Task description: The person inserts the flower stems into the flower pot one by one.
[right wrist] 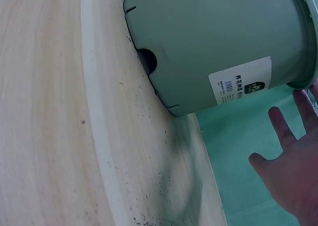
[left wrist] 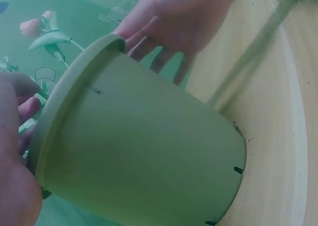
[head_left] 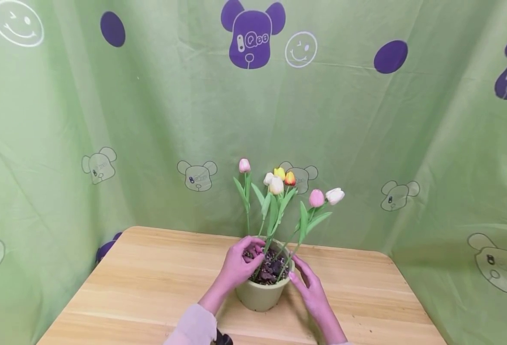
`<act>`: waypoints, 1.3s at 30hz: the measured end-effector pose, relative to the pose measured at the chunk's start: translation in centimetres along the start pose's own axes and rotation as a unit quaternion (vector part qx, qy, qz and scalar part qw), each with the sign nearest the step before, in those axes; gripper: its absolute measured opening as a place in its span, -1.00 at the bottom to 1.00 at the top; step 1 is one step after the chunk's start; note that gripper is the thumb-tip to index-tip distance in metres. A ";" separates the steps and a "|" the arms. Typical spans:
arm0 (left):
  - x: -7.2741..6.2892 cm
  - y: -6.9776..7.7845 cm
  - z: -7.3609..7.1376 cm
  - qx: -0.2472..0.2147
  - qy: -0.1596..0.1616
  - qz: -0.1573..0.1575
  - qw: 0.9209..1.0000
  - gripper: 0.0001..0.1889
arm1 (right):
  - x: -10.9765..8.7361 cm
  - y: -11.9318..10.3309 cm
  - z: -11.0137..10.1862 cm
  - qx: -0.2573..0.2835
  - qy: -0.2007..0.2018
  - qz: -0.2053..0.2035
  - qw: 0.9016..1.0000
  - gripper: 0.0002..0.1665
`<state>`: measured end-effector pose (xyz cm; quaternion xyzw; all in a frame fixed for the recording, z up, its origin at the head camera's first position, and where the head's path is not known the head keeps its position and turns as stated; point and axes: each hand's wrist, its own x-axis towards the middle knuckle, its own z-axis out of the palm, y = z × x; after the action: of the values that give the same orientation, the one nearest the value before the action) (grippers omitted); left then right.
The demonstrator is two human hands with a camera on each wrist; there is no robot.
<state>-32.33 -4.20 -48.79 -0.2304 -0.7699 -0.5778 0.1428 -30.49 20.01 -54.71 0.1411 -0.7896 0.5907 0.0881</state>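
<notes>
A pale green flowerpot [head_left: 259, 297] stands upright on the table, holding dark soil [head_left: 270, 270] and several tulips [head_left: 276, 186] in pink, white, yellow and orange-red. Over the near left rim reaches my left hand [head_left: 238, 261], its fingers loosely bent above the soil beside the middle stems. Thumb and forefinger tips look apart; the left wrist view hides most of these fingers behind the pot. On the other side, my right hand [head_left: 311, 287] touches the rim with spread, fairly straight fingers. The right wrist view shows that hand [right wrist: 298, 161] next to the labelled pot wall [right wrist: 198, 47].
The wooden table [head_left: 158, 273] has rounded back corners, and its back edge lies just behind the pot. Green printed curtains [head_left: 150, 96] surround it. Soil crumbs [right wrist: 164, 181] are scattered near the pot's base. A small black object [head_left: 223, 338] shows by the left sleeve.
</notes>
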 end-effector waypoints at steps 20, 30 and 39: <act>-1.5 0.2 -1.3 -0.016 0.031 -0.014 0.999 -0.70 | -0.5 -0.3 0.0 -0.006 0.006 -0.005 1.000 -0.37; -3.6 -0.9 -3.8 0.052 0.061 -0.035 0.996 -0.65 | -0.3 -0.2 0.2 0.007 0.001 0.004 1.000 -0.36; -4.7 -2.3 -4.7 0.085 0.038 -0.020 0.995 -0.62 | -0.2 -0.2 0.1 0.000 0.002 0.004 1.000 -0.36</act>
<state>-29.70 -10.06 -51.61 -0.1797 -0.8146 -0.5215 0.1796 -30.27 19.90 -54.64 0.1370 -0.7900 0.5911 0.0874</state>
